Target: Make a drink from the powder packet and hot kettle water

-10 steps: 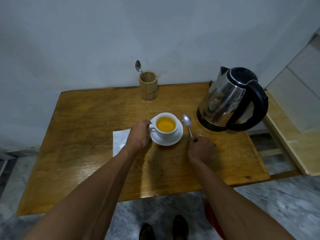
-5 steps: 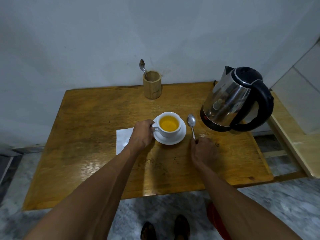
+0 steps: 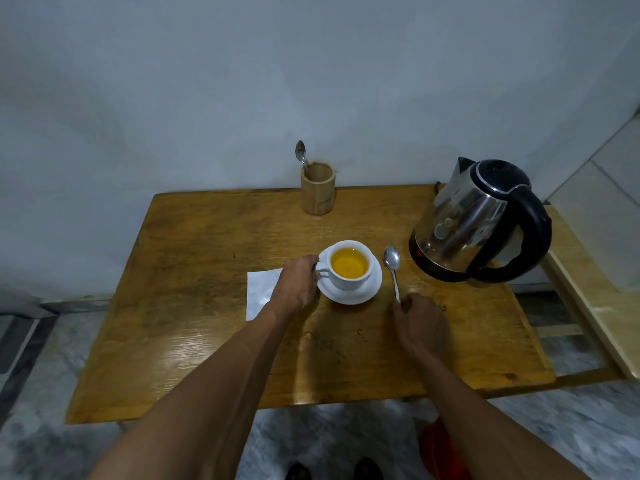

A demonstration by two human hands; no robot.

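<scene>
Cup of yellow drink on saucer, centre of wooden table.
White cup [image 3: 349, 266] full, saucer [image 3: 360, 295] under it; kettle [image 3: 474, 220] right, grey wall behind. Left hand [image 3: 296, 284] curled at cup handle; right hand [image 3: 420, 322] loosely closed on end of spoon [image 3: 393, 268] lying beside saucer.

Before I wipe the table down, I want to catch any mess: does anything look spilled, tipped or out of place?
Nothing stands out. The cup sits upright on its saucer with the yellow drink inside, the spoon lies flat beside it, and the kettle stands upright. No puddle shows on the table.
</scene>
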